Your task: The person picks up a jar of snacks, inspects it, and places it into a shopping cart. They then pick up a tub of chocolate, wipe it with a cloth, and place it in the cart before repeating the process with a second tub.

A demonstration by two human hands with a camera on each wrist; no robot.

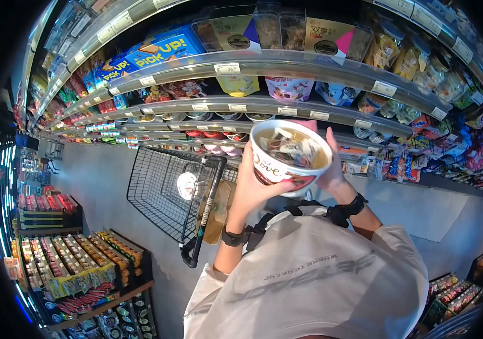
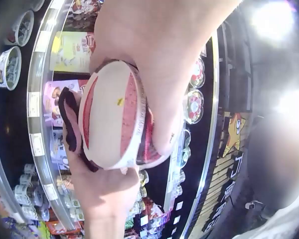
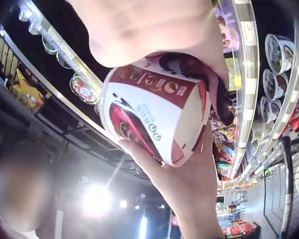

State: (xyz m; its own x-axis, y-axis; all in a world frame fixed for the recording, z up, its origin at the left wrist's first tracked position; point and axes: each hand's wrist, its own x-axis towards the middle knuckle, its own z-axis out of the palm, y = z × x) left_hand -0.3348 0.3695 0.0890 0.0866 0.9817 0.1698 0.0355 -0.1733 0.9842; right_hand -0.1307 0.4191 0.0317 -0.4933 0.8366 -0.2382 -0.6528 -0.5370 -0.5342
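Both hands hold a white and dark-red Dove chocolate tub point(image 1: 275, 168) in front of the chest. Wrapped pieces show through its top in the head view. My left hand point(image 1: 259, 186) grips the near left side, thumb across the printed wall. On the far right side is my right hand point(image 1: 332, 169), its fingers partly hidden behind the tub. The left wrist view shows the tub's pale oval base point(image 2: 109, 117), with red bands at its sides. A dark and pink piece point(image 3: 217, 94) sticks out from the tub's side in the right wrist view.
Stocked shelves point(image 1: 252, 65) with price tags curve across the front, bearing snack boxes, pouches and jars. A black wire shopping cart point(image 1: 159, 189) stands left of the person, holding a white round item point(image 1: 186, 185). Behind it to the left is a tiered display stand point(image 1: 77, 265) of packaged goods.
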